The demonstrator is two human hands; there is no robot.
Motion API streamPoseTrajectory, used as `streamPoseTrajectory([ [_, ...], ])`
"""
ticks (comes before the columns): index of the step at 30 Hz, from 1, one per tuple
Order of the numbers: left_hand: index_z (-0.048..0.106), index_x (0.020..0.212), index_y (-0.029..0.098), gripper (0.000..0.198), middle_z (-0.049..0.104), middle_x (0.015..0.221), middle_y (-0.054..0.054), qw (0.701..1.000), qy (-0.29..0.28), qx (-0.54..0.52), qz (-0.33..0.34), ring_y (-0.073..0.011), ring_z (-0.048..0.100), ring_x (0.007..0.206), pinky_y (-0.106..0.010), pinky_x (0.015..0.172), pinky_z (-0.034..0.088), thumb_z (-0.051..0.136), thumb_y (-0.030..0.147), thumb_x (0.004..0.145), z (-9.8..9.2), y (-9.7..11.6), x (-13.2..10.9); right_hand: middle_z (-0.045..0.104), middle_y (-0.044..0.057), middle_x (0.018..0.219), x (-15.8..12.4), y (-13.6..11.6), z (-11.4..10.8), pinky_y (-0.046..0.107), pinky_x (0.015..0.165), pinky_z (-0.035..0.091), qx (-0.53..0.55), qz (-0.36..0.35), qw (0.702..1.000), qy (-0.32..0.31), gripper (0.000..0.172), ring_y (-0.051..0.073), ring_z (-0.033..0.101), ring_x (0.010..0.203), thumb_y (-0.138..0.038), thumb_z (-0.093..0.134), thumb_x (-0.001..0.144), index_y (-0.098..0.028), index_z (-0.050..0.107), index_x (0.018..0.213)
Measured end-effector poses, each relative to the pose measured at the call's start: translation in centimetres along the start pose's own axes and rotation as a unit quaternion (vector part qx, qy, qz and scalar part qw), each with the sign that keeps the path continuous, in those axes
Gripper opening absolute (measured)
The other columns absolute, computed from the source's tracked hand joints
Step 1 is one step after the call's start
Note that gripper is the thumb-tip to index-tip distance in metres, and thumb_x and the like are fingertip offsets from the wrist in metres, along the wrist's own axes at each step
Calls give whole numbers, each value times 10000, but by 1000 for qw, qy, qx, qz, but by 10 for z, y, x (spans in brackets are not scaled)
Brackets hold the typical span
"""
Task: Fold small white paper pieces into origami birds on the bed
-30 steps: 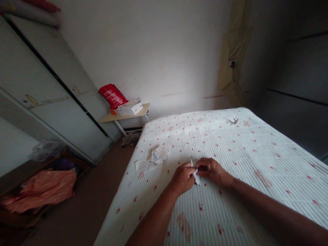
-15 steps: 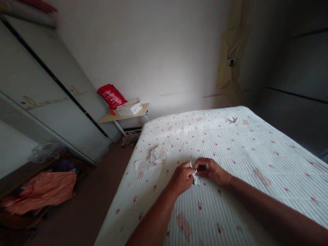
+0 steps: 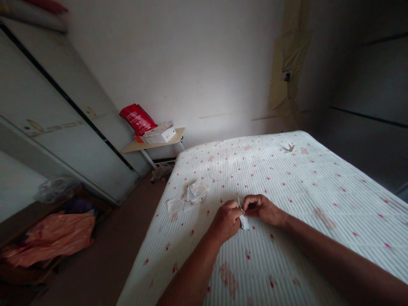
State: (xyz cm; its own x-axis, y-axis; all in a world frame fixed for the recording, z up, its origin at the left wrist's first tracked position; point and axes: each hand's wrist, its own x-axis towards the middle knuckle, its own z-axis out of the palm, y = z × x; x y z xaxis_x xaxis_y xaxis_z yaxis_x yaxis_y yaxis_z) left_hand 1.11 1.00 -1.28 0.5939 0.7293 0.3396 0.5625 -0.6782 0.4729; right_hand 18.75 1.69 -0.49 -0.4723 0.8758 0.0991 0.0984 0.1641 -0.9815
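A small piece of printed paper (image 3: 244,222) is held between my two hands, low over the white bed cover (image 3: 255,263) with red dots. My left hand (image 3: 227,220) is closed on its left side, with a thin strip of the paper sticking up above the fingers. My right hand (image 3: 262,209) pinches the paper's right edge, thumb and forefinger touching it. Beyond my left hand lie loose printed paper pieces (image 3: 197,191). A folded paper shape (image 3: 289,148) with pointed ends rests near the far right of the bed.
At the back left, a small table (image 3: 137,146) bears a red bag (image 3: 137,119) and a white box (image 3: 165,135). A cabinet (image 3: 63,110) stands at the left. Orange cloth or plastic (image 3: 57,238) lies on a low shelf at the lower left.
My right hand's fingers have curled in slightly around the paper, and the strip above my left hand looks longer. The loose papers have not moved.
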Motion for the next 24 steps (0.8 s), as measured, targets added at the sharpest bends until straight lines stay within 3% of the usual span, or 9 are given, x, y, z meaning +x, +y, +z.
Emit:
streamPoseTrajectory([
  [4,534,570,145,203,449,678,-13,1000,-10,-1,4,-127,451,701,-215,624,325,443,-9,665,-2,1,0,524,-35,672,-1,1,1,220,573,374,-5,7,1000,-5,99,93,474,609,-164,626,663,-160,565,740],
  [14,537,557,147,202,440,666,-5,997,-29,74,19,-129,436,694,-222,613,322,471,-4,674,-3,1,1,543,-28,632,-2,0,-4,232,584,390,-16,19,999,-22,120,101,489,592,-275,627,695,-160,593,678],
  [24,512,545,149,184,429,660,-2,999,-25,34,-9,-123,443,678,-218,608,328,466,0,643,-4,5,0,464,-33,644,-5,3,-2,219,545,341,-74,-37,996,-15,75,95,421,583,-204,541,745,-173,532,677],
])
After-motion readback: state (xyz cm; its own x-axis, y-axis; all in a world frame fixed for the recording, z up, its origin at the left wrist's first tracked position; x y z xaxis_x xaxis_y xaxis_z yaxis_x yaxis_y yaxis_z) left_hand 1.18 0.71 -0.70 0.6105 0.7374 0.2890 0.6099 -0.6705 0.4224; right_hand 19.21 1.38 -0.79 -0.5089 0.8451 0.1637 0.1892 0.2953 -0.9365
